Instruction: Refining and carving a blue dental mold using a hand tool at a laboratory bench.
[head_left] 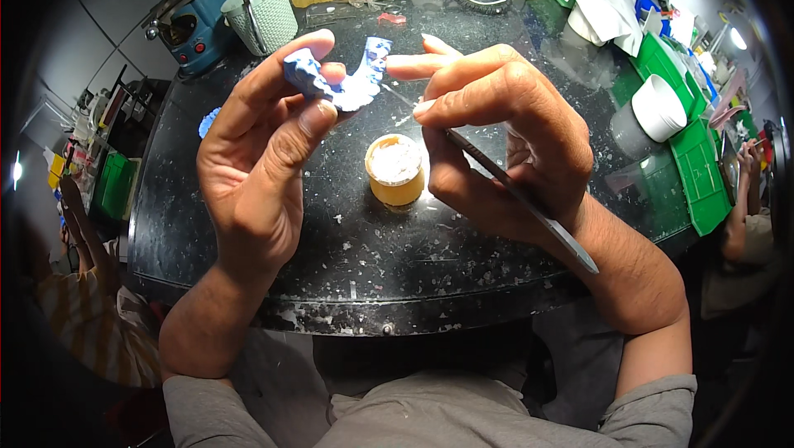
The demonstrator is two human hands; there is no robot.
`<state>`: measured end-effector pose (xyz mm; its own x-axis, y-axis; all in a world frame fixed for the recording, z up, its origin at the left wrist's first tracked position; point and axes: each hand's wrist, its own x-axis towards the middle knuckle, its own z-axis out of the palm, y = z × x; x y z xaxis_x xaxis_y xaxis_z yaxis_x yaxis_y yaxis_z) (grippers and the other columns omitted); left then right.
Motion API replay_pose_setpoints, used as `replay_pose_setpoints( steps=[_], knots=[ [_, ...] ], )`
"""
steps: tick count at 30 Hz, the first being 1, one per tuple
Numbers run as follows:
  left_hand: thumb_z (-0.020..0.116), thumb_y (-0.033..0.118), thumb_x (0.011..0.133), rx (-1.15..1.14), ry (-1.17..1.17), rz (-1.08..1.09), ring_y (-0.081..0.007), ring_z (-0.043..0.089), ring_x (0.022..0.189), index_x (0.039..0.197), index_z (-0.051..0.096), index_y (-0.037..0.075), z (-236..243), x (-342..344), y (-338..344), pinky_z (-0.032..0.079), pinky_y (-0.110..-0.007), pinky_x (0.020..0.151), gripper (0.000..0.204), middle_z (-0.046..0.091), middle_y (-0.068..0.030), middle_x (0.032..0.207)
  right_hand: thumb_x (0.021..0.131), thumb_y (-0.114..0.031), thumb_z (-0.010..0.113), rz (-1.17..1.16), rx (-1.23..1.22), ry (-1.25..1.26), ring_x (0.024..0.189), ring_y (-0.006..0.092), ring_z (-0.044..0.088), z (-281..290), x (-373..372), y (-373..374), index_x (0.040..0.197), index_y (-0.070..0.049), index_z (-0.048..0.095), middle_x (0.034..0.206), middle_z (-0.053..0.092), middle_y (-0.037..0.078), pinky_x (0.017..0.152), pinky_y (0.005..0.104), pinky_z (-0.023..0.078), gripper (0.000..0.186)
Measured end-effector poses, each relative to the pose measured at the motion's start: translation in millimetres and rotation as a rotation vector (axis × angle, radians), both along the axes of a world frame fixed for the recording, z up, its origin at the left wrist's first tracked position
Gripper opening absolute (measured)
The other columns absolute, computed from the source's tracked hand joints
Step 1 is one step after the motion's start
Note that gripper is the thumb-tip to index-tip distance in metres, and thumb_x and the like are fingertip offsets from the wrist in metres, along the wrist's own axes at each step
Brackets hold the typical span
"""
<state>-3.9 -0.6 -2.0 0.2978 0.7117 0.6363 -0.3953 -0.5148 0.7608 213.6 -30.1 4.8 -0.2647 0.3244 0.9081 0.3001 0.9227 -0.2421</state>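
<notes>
My left hand (252,163) is closed on a blue U-shaped dental arch model (359,91), gripping one leg between thumb and fingers above the table. White patches show along its curved part. My right hand (517,109) pinches a slim metal dental hand tool (533,202). The tool's thin tip points up and left, close to the model; whether it touches cannot be made out. Its flat end sticks out past my right wrist. Below and between my hands stands a small yellow tub (397,190) filled with white material. Another blue piece (208,123) is partly hidden behind my left hand.
White specks dot the black table (364,278). A pale green basket of tools (263,22) and a blue machine (194,30) stand at the back left. At right are a white cup (658,107) and green trays (699,171). Other people sit at both sides.
</notes>
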Motion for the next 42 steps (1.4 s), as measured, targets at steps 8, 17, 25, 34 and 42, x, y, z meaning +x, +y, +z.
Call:
replay_pose_setpoints(
  steps=[8,17,25,34,42],
  knots=[
    [0.054,0.008,0.100,-0.070,-0.002,-0.056,-0.0199,0.063,0.115,0.141,0.045,-0.008,3.4,-1.5,0.7,0.054,-0.037,0.101,0.045,0.061,-0.0161,0.127,0.071,0.018,0.061,-0.040,0.048,-0.009,0.106,0.0325,0.069,0.6,1.6,2.6,0.098,0.001,0.063,0.094,0.064,0.014,0.101,0.0541,0.049,0.032],
    [0.055,0.009,0.098,-0.085,0.034,-0.021,-0.0187,0.063,0.113,0.142,0.045,-0.008,6.8,-1.1,-1.9,0.055,-0.036,0.098,0.048,0.061,-0.0154,0.126,0.071,0.020,0.062,-0.040,-0.024,0.008,0.105,0.0319,0.070,-1.0,0.1,-1.2,0.097,0.003,0.063,0.095,0.065,0.014,0.097,0.0473,0.054,0.031],
    [0.054,0.017,0.096,-0.115,0.044,0.018,-0.0200,0.061,0.114,0.139,0.046,-0.011,5.5,-1.0,-2.5,0.051,-0.036,0.101,0.052,0.061,-0.0162,0.124,0.070,0.014,0.065,0.013,-0.091,0.004,0.104,0.0294,0.069,0.7,2.2,-3.5,0.098,0.003,0.065,0.096,0.067,0.014,0.096,0.0444,0.053,0.030],
    [0.055,0.016,0.096,-0.050,0.071,0.062,-0.0197,0.061,0.114,0.140,0.047,-0.009,5.7,-1.0,-3.3,0.050,-0.035,0.102,0.052,0.060,-0.0163,0.128,0.071,0.011,0.067,0.008,-0.136,0.006,0.103,0.0279,0.068,0.7,0.8,-5.3,0.098,0.003,0.066,0.096,0.068,0.014,0.098,0.0466,0.051,0.029],
    [0.054,0.017,0.097,-0.070,0.068,0.041,-0.0192,0.061,0.114,0.141,0.045,-0.010,6.3,-2.5,-2.8,0.051,-0.035,0.101,0.052,0.060,-0.0154,0.125,0.070,0.010,0.067,0.012,-0.092,-0.012,0.101,0.0275,0.069,0.5,1.2,-2.9,0.097,0.002,0.067,0.095,0.068,0.013,0.100,0.0484,0.050,0.028]
  ],
)
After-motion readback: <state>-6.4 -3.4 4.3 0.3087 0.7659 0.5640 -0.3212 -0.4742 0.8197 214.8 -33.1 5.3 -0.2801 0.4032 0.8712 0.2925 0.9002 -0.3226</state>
